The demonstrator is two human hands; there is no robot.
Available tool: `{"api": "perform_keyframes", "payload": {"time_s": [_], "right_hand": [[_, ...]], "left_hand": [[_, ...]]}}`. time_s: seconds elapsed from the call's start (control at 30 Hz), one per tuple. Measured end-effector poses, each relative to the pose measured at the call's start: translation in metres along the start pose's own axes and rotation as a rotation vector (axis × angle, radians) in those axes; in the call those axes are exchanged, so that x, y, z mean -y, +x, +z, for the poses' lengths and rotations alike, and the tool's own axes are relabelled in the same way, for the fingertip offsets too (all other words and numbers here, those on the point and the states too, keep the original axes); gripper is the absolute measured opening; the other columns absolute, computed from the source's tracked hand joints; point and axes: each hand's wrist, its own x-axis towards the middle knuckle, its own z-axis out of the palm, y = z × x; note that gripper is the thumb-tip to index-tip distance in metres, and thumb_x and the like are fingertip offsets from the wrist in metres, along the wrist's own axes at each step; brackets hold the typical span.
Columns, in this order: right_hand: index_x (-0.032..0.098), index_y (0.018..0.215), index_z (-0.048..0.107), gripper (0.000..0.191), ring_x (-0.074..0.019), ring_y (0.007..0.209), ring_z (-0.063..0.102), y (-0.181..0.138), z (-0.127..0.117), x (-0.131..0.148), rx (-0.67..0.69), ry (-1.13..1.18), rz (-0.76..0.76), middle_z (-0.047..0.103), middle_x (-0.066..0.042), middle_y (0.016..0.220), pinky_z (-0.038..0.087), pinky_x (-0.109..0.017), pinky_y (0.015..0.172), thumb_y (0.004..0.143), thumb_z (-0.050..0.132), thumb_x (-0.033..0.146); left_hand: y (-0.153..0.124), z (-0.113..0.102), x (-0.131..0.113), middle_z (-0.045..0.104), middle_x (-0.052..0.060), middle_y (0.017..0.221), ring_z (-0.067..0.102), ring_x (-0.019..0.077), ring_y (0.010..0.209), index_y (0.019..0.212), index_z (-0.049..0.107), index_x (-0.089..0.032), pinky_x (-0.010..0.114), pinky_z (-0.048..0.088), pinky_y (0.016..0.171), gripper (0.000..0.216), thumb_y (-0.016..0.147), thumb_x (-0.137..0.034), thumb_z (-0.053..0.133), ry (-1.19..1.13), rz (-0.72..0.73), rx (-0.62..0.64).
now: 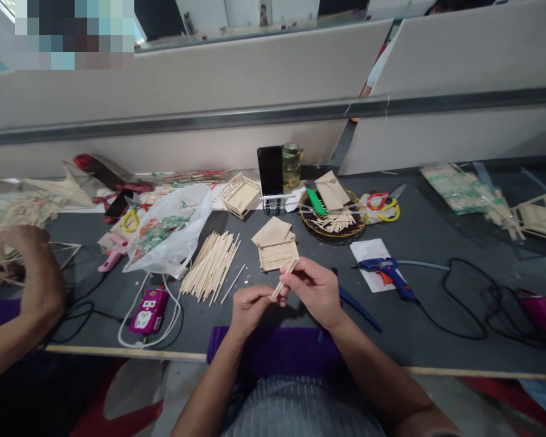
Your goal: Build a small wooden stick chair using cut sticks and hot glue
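Forearms inward, hands on sticks

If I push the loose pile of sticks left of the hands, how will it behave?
The pile of sticks would probably splay rather than slide as one, since no band shows around it. Each piece looks thin, so likely light and easy to snap. They should be fairly stiff, as they lie straight.

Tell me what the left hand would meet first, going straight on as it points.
Past the wooden sticks it holds, the left hand would probably meet the right hand first, though depth between them is hard to judge.
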Motion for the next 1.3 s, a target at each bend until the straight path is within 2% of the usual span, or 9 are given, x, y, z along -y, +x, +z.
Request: {"api": "perform_keyframes", "payload": {"time_s": [0.2, 0.37, 0.47, 0.6, 0.73, 0.87, 1.1, 1.3], "right_hand": [[0.025, 0.077, 0.073, 0.009, -0.0164, 0.068, 0.066, -0.003, -0.001, 0.005, 0.01, -0.207, -0.193, 0.07, -0.003, 0.076, 0.055, -0.028, 0.066, 0.085, 0.068, 0.024], [0.025, 0.077, 0.073, 0.007, -0.017, 0.069, 0.066, -0.005, 0.0, 0.011, 0.018, -0.22, -0.198, 0.071, -0.003, 0.079, 0.055, -0.029, 0.066, 0.083, 0.069, 0.024], [0.023, 0.076, 0.071, 0.008, -0.0159, 0.06, 0.066, -0.003, 0.001, 0.008, -0.022, -0.072, -0.04, 0.07, -0.002, 0.07, 0.055, -0.029, 0.06, 0.082, 0.071, 0.029], [0.02, 0.068, 0.063, 0.025, -0.0118, 0.041, 0.058, 0.007, 0.002, -0.004, -0.097, 0.258, 0.242, 0.064, 0.002, 0.05, 0.051, -0.023, 0.045, 0.075, 0.078, 0.039], [0.018, 0.063, 0.058, 0.036, -0.0081, 0.036, 0.052, 0.01, 0.005, -0.016, -0.106, 0.45, 0.435, 0.06, 0.004, 0.046, 0.047, -0.018, 0.039, 0.066, 0.084, 0.042], [0.018, 0.062, 0.058, 0.035, -0.0072, 0.036, 0.05, 0.007, 0.008, -0.018, -0.1, 0.498, 0.479, 0.059, 0.005, 0.046, 0.047, -0.017, 0.038, 0.065, 0.085, 0.04], [0.018, 0.064, 0.059, 0.033, -0.0073, 0.038, 0.053, 0.006, 0.008, -0.013, -0.121, 0.499, 0.438, 0.062, 0.005, 0.05, 0.049, -0.017, 0.041, 0.065, 0.085, 0.039], [0.018, 0.069, 0.061, 0.035, -0.0064, 0.034, 0.046, 0.003, 0.013, -0.025, -0.056, 0.624, 0.598, 0.055, 0.008, 0.044, 0.044, -0.016, 0.034, 0.064, 0.085, 0.042]], "left_hand": [[0.001, -0.002, 0.003, 0.076, 0.006, 0.068, 0.071, 0.0192, 0.064, 0.072, 0.078, -0.019, 0.028, 0.056, 0.067, 0.022, 0.082, -0.037, 0.072, 0.068, 0.014, -0.011], [0.0, -0.004, 0.005, 0.076, 0.006, 0.067, 0.071, 0.0193, 0.064, 0.071, 0.078, -0.019, 0.028, 0.056, 0.067, 0.022, 0.083, -0.036, 0.071, 0.099, 0.012, -0.009], [-0.001, -0.003, 0.002, 0.076, 0.006, 0.067, 0.071, 0.0191, 0.063, 0.073, 0.078, -0.018, 0.028, 0.056, 0.066, 0.024, 0.083, -0.038, 0.07, 0.067, 0.007, -0.012], [-0.003, 0.0, -0.007, 0.076, 0.008, 0.066, 0.071, 0.0193, 0.057, 0.071, 0.078, -0.017, 0.029, 0.057, 0.06, 0.029, 0.08, -0.044, 0.073, 0.006, 0.011, -0.025], [-0.002, 0.004, -0.013, 0.077, 0.007, 0.068, 0.071, 0.019, 0.056, 0.07, 0.077, -0.018, 0.029, 0.058, 0.059, 0.026, 0.078, -0.043, 0.075, -0.055, 0.04, -0.017], [-0.004, 0.006, -0.014, 0.077, 0.007, 0.07, 0.072, 0.0191, 0.058, 0.071, 0.077, -0.018, 0.029, 0.059, 0.06, 0.024, 0.079, -0.041, 0.074, -0.059, 0.032, -0.012], [-0.006, 0.007, -0.013, 0.076, 0.008, 0.068, 0.07, 0.0191, 0.054, 0.072, 0.077, -0.016, 0.03, 0.059, 0.058, 0.028, 0.077, -0.043, 0.076, -0.087, -0.02, -0.025], [-0.005, 0.012, -0.014, 0.075, 0.006, 0.065, 0.068, 0.0179, 0.051, 0.072, 0.077, -0.016, 0.029, 0.058, 0.054, 0.031, 0.075, -0.047, 0.077, -0.125, -0.055, -0.065]]}}
